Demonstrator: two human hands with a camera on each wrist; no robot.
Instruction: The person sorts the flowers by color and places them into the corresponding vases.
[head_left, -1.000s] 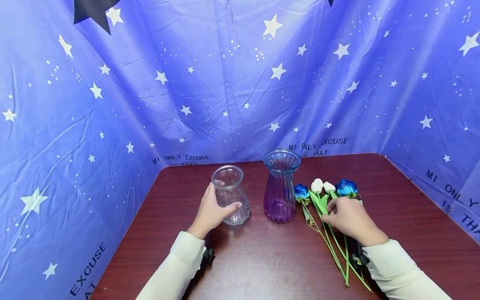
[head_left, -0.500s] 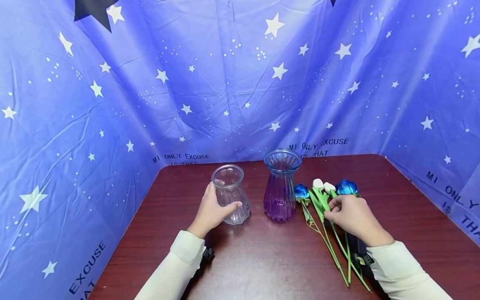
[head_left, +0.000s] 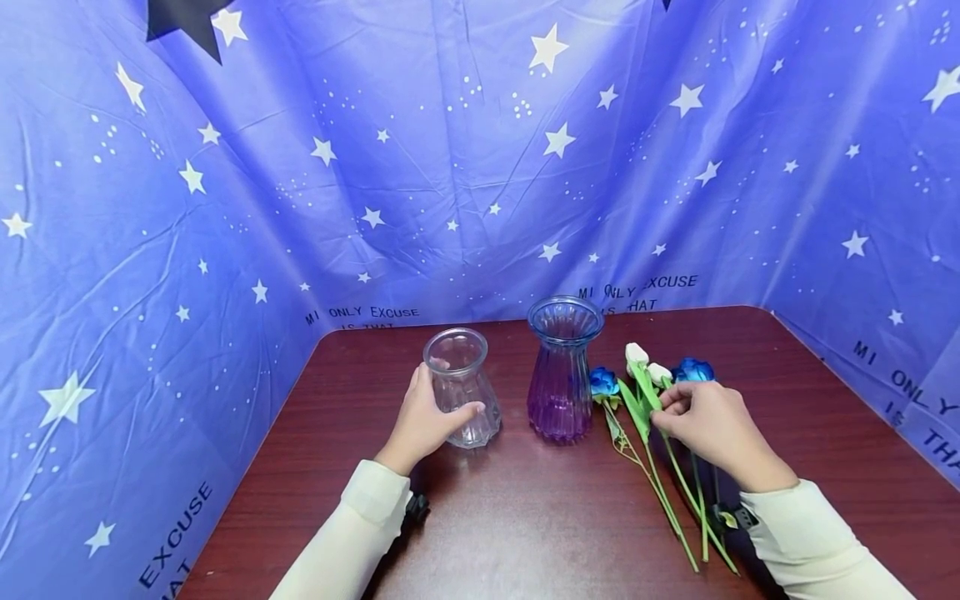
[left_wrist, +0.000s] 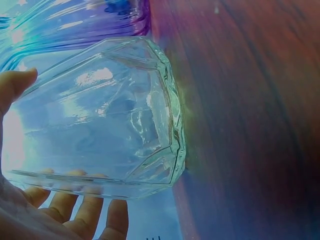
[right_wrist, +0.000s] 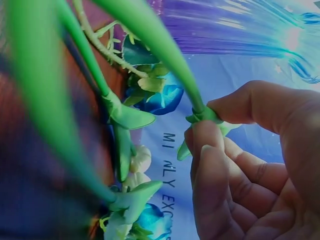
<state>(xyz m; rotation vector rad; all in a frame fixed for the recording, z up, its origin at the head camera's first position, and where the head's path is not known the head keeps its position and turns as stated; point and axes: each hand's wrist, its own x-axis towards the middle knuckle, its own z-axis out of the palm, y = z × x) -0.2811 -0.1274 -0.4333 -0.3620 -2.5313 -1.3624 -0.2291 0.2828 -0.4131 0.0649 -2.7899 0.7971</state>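
Note:
My left hand (head_left: 422, 425) is wrapped around the side of a clear glass vase (head_left: 472, 408) that stands upright on the table. In the left wrist view, the thumb lies on one side of the clear ribbed glass and the fingers (left_wrist: 87, 215) on the other. My right hand (head_left: 720, 429) pinches an artificial white tulip (head_left: 637, 357) between thumb and fingertips. Its green stem (right_wrist: 172, 55) is held at the leaf base in the right wrist view, where its bloom is hidden. Beside it lie another white tulip (head_left: 659, 374) and blue flowers (head_left: 604, 382), partly under my right hand.
A taller blue-and-purple glass vase (head_left: 561, 392) stands between the clear vase and the flowers. The dark red wooden table (head_left: 525, 525) meets a blue star-printed cloth (head_left: 450, 167) at its back and sides.
My right hand has lifted slightly and drawn rightward, and the pinched white tulip's bloom has risen above the other. My left hand and both vases stay in place.

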